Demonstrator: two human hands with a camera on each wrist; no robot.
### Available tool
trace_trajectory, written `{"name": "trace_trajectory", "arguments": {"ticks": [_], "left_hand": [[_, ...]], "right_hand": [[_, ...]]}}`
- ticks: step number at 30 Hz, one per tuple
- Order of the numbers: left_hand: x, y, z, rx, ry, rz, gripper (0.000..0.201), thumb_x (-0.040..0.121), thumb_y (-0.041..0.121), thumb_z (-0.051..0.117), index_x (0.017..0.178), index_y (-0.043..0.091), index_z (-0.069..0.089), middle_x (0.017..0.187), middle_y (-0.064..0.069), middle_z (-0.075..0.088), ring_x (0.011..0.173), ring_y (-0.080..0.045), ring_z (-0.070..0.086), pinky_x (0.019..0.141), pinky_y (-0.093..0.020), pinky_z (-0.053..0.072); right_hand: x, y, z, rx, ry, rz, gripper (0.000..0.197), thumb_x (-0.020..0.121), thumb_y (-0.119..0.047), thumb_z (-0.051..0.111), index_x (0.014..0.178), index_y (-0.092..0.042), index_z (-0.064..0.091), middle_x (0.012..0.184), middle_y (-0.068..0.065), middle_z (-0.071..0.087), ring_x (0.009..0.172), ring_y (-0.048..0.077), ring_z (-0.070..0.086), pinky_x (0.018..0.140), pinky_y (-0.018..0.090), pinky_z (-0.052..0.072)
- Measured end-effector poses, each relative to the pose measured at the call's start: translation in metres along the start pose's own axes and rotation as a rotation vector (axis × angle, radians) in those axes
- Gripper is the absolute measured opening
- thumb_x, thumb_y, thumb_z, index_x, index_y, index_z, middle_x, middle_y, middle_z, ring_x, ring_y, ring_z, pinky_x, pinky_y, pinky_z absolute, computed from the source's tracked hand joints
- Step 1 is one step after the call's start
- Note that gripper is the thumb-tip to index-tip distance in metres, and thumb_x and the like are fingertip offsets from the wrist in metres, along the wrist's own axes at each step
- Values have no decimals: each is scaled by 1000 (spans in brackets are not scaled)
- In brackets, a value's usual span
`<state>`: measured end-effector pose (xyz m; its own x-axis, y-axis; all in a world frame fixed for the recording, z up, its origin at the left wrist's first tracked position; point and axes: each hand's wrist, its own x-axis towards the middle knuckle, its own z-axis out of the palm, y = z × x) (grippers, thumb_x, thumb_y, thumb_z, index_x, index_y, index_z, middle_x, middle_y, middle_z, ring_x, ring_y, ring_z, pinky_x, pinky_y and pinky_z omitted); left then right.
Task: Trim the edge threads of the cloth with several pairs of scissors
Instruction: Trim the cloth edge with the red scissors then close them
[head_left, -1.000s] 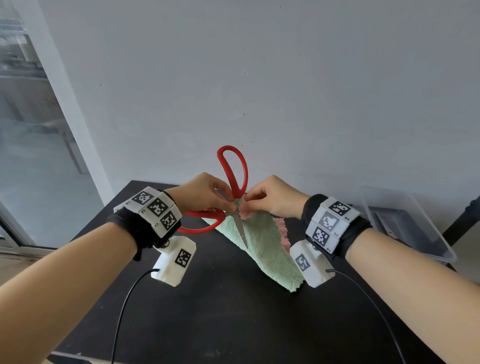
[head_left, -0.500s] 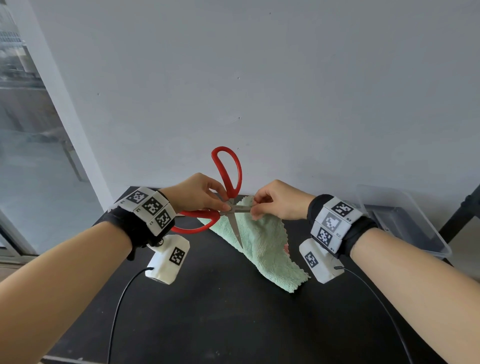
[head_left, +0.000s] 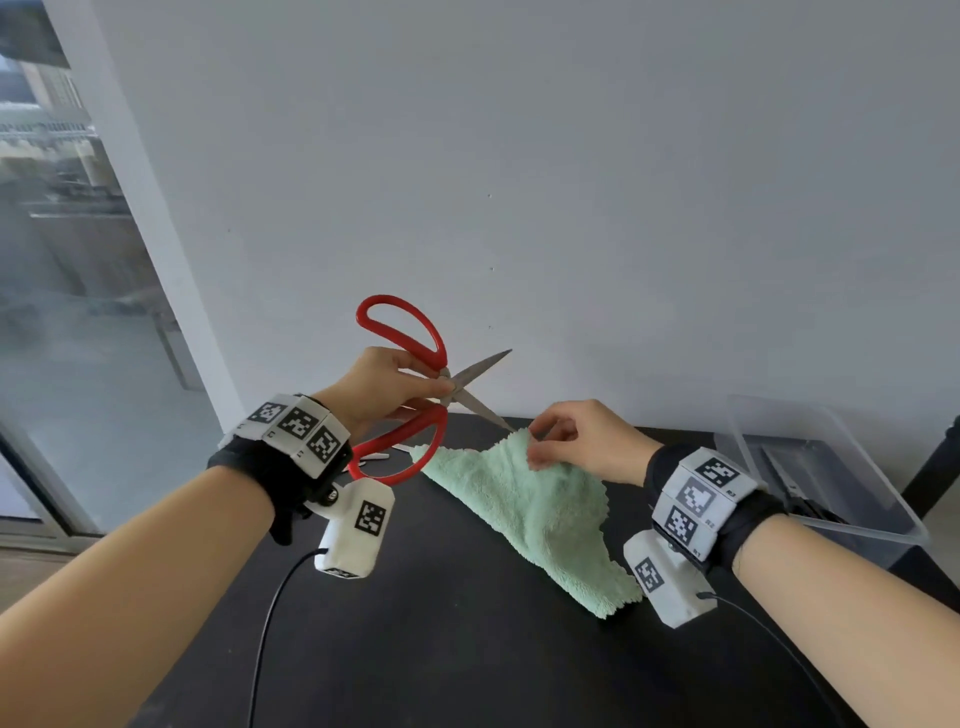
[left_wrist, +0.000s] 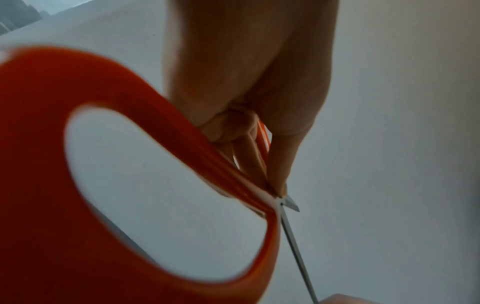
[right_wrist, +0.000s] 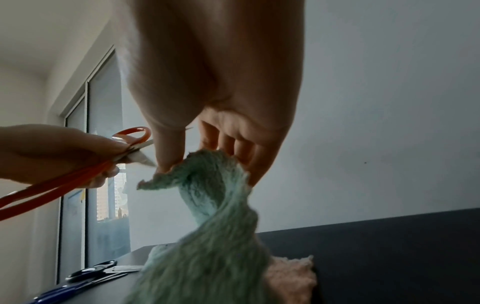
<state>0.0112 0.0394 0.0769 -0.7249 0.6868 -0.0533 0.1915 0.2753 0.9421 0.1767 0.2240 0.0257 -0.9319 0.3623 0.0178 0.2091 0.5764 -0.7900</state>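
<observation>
Mid-trim: left hand (head_left: 387, 387) grips red scissors (head_left: 415, 395), blades apart, frame centre. Right hand (head_left: 576, 436) pinches green cloth (head_left: 524, 499) edge. Other scissors (right_wrist: 91, 271), lower left, untouched.

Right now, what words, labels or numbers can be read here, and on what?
No word or number reads clearly.
Right wrist band: tiny characters beside its square black-and-white markers, too small to read.
Left wrist band: likewise, too small.
Red scissors, green cloth: no print shows.
</observation>
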Motion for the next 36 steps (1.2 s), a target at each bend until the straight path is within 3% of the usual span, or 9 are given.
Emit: {"name": "trace_trajectory", "arguments": {"ticks": [3,6,10,15,21,26,30,36], "left_hand": [[0,7,6,-79,8,-4,24,78,14,76,98,5,68,92,-13,74,79,-23,71,72,-30,57],[-1,14,14,-158,4,-33,23,79,8,75,99,1,67,92,-14,74,71,-19,70,63,-27,58],[4,21,19,-212,24,-45,26,79,7,74,102,0,67,92,-13,74,69,-18,70,56,-24,55],[5,26,26,-314,-10,-38,29,79,9,74,106,-1,67,99,-15,73,79,-22,71,63,-27,57],[4,27,29,-437,-7,-43,31,80,14,74,107,-1,67,102,-15,72,84,-24,72,66,-29,58],[8,25,20,-540,109,-114,37,80,37,72,96,3,71,95,-12,74,89,-26,72,73,-34,59],[10,21,8,-711,313,-77,25,84,27,70,98,7,64,92,-14,73,79,-24,72,67,-30,59],[5,11,-4,-604,262,-42,26,84,11,71,108,2,64,88,-12,73,78,-25,72,68,-28,59]], "right_hand": [[-3,-5,12,119,33,1,26,82,-23,73,101,-9,63,78,3,73,75,12,71,77,26,53],[-4,-11,23,138,98,-22,21,87,-29,67,89,-8,68,72,3,71,66,9,67,71,23,52],[-5,-22,30,393,131,68,31,90,-31,62,92,-1,70,89,14,73,74,16,66,75,22,53],[-8,-39,35,653,67,83,27,88,-27,66,101,-3,68,93,13,75,85,24,72,80,30,57],[-5,-44,31,677,161,42,13,88,-4,64,100,1,67,87,16,74,80,27,73,80,40,59],[-8,-42,21,641,136,19,11,87,4,62,94,-1,68,81,15,72,68,20,71,65,28,59],[-11,-39,18,592,137,18,13,87,3,62,98,3,69,83,17,72,69,20,71,67,28,59],[-13,-34,14,635,206,45,11,86,1,64,95,-2,70,80,12,74,69,20,72,63,26,58]]}}
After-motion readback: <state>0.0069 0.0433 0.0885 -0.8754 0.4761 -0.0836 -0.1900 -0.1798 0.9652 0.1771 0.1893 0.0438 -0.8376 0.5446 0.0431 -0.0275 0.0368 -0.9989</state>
